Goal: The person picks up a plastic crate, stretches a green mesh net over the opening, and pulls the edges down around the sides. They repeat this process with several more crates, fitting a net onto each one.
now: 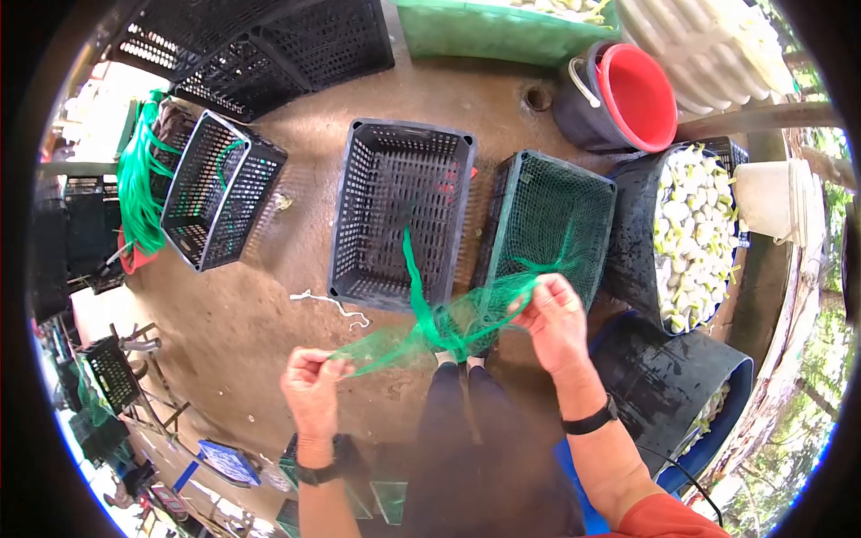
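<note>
A green mesh net (439,333) is stretched between my two hands, bunched in the middle above my feet. My left hand (312,384) pinches its left edge between thumb and fingers. Higher and further right, my right hand (551,325) pinches the other side. One twisted green strip of it reaches over the near edge of a black plastic crate (344,224). To the right, green netting (547,211) lies over a second dark crate (502,202), close beyond my right hand.
At right, a black tub (635,260) holds many pale bulb-like pieces (691,238). Behind it stand a red bucket (639,94) and a green basin (502,36). At left are a smaller crate (215,193) and hanging green strips (142,184). A white string (336,303) lies on the floor.
</note>
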A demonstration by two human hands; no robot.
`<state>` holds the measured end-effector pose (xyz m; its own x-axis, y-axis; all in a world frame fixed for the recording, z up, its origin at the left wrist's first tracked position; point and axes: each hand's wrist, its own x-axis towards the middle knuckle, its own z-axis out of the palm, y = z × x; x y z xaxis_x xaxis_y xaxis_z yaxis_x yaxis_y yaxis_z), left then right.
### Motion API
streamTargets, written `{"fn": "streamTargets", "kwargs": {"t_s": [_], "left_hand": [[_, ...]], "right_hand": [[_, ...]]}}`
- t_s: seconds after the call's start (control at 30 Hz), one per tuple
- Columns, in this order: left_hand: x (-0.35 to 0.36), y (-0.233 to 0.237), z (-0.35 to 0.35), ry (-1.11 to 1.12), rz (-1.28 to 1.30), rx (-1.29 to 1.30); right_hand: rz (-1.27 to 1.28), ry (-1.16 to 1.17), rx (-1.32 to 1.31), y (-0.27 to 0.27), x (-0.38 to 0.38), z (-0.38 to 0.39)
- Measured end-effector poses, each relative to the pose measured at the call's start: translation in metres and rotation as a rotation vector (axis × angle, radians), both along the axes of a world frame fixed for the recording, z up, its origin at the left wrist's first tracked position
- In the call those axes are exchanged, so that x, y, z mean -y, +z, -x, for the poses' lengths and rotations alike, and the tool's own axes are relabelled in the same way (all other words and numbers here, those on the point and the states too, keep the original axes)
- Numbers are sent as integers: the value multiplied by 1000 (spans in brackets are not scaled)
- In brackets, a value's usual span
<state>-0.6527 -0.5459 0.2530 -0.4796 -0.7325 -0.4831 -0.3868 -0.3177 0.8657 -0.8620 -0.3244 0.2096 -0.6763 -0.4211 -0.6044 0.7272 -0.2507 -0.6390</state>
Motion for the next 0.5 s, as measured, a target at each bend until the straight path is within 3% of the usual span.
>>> {"fn": "streamTargets", "kwargs": {"t_s": [0.07,0.13,0.2,0.27,0.37,0.43,0.5], "left_hand": [[18,16,-8,25,173,104],[49,31,-32,194,261,98],[64,47,-47,167,271,87],[64,57,-52,138,270,108],[58,54,-20,155,196,-136],[37,54,12,258,-45,-276],[24,51,41,278,-100,-327]], "right_hand": [[-82,-182,-174,-7,-26,21],[-116,-541,-202,-26,-87,55],[-200,-659,-174,-23,-125,72],[-222,-560,-297,-13,-141,75],[-205,-520,-324,17,-129,76],[-111,-298,-282,53,-101,55],[15,57,-245,77,-75,19]]}}
